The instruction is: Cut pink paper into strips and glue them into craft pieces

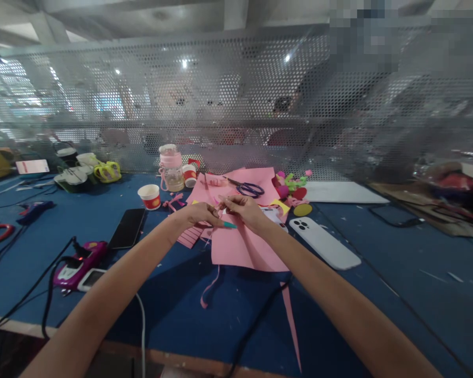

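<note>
My left hand (204, 212) and my right hand (245, 210) meet above the pink paper sheets (244, 252), both with pinched fingers. Between their fingertips is a small pink paper piece (219, 201); its exact shape is too small to make out. A teal pointed thing (229, 224) sticks out below my left fingers, its other end hidden by the hand. Just beyond my hands, dark-handled scissors (250, 189) lie on the pink paper. Striped pink paper (189, 236) lies beneath my left wrist, and a yellow paper piece (279, 205) is right of my right hand.
Paper cups (148, 198) and a pink-lidded bottle (172, 168) stand behind left. A black phone (127, 229), purple power strip (81, 265) and cables lie left. A white phone (325, 244) and colourful scraps (294, 186) lie right. A perforated metal screen (220, 105) closes the back.
</note>
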The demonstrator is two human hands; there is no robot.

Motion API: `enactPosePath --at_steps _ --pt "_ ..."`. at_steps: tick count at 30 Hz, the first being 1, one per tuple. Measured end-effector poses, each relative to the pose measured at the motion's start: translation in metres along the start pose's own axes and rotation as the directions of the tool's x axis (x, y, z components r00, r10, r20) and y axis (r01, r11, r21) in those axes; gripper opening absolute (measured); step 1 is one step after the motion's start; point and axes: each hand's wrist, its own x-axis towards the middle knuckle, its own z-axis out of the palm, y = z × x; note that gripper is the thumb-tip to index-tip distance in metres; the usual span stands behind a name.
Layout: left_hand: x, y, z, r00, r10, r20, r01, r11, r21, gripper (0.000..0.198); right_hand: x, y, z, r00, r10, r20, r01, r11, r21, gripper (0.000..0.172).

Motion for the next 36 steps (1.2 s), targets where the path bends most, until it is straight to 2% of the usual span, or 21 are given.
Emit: enactPosePath --at_steps 7,13,21,26,32,36 --pt "0.0049 -0.0048 -0.0005 0.998 0.055 0.025 -0.055 0.999 -0.002 0.030 -0.0011 -0.0032 0.0025 0.999 0.037 -0.006 -0.037 0.998 0.050 0.021" --pt "0.0019 0.0004 0.0001 0.998 0.054 -0.019 -0.055 0.998 -0.029 0.019 -0.0014 -0.0054 0.0005 0.999 0.031 -0.010 -0.031 0.998 0.047 0.023" --pt "0.0013 0.0019 -0.0026 0.984 0.127 0.123 -0.127 0.992 -0.003 0.015 -0.0001 -0.0026 -0.0010 0.987 0.095 -0.129 -0.101 0.994 -0.038 0.025" --pt "0.0056 -0.0028 -0.0061 0.974 0.133 0.184 -0.135 0.991 -0.006 0.008 0.0000 -0.0035 -0.0014 0.984 0.103 -0.145 -0.110 0.993 -0.042 0.028" --pt "0.0078 -0.0054 -0.0066 0.976 0.114 0.183 -0.108 0.993 -0.039 0.005 0.0013 -0.0014 -0.0027 0.985 0.101 -0.140 -0.108 0.993 -0.041 0.027" --pt "0.0055 -0.0032 -0.0039 0.987 0.089 0.132 -0.083 0.995 -0.049 0.007 0.0005 -0.0045 -0.0024 0.984 0.114 -0.134 -0.121 0.992 -0.044 0.027"
